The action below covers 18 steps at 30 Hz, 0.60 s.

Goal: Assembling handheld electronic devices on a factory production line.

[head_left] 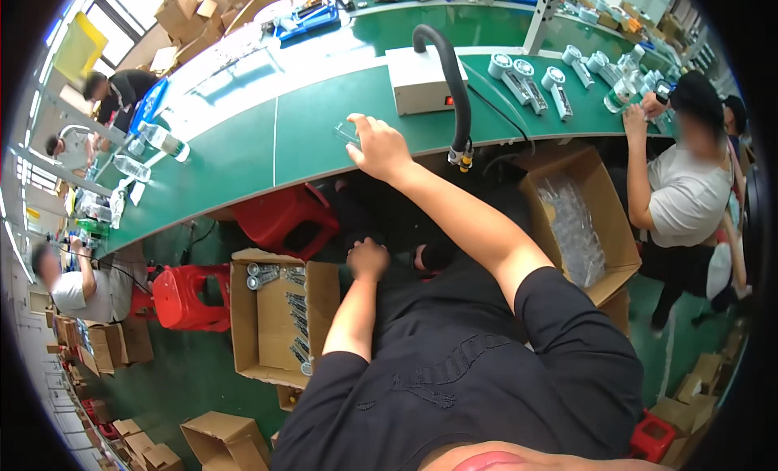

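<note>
Two clear bottles [164,140] stood or lay well left of the right fingers; one open carton [326,309] of grey parts sat below-left of them. The left hand [369,260] was low and blurred, its grip impossible to tell. One clear piece [344,134] was at the right hand's [381,151] parted thumb and forefinger; whether gripped, I couldn't tell. Rightward came one white box [417,82], one black hose [455,74], and at least five grey handheld devices [557,98]. The table [316,94] and floor [194,382] were green.

On the bench [316,102] before us, a plastic piece [344,133] is left of a device [415,80]. Cartons [326,297] flank us.
</note>
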{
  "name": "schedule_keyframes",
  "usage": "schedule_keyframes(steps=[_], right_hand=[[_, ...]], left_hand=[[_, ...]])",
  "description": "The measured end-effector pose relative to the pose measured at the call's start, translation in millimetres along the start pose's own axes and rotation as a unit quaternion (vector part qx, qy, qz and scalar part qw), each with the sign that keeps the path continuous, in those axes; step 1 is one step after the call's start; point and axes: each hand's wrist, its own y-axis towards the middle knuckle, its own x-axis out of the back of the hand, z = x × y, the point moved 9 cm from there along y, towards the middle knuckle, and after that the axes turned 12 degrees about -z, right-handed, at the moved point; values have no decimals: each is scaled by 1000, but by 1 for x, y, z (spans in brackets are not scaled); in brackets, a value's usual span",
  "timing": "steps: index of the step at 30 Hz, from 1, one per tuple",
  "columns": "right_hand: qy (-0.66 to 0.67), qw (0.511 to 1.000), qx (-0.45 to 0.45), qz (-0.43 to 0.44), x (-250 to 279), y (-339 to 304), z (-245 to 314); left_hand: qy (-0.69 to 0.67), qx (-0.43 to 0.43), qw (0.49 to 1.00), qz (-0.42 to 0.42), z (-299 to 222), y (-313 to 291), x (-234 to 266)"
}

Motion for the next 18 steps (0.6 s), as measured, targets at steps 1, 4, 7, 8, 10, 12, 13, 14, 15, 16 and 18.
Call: schedule_keyframes(steps=[1, 4, 7, 8, 10, 12, 13, 14, 15, 16, 18], right_hand=[[-50, 999, -3, 10, -11, 5, -7], [-129, 991, -15, 10, -33, 13, -30], [-197, 979, -32, 51, -36, 11, -33], [-188, 980, -35, 56, -32, 7, -26], [-93, 994, -2, -52, 2, 0, 0], [14, 988, 107, -113, 46, -24, 26], [78, 987, 118, -75, 63, -49, 22], [86, 978, 177, -63, 81, -77, 25], [62, 972, 212, 80, 73, -111, 20], [89, 961, 231, 126, 83, -148, 1], [36, 952, 157, 260, 94, -225, -85]], left_hand=[[-1, -8, 1000, -6, 2, 1, 0], [-8, -21, 999, -29, -6, 2, -1], [14, -39, 999, -15, -15, 2, -12], [31, -31, 999, -2, -10, 3, -16], [34, -25, 999, -7, 6, 8, -20], [46, 44, 998, -2, 19, 3, -18], [39, 93, 994, 30, 10, -6, -6], [37, 149, 986, 64, 10, -17, 2], [31, 145, 987, 66, 11, -8, 1], [19, 151, 983, 106, 12, -1, -12], [10, 151, 977, 150, 10, 8, -31]])
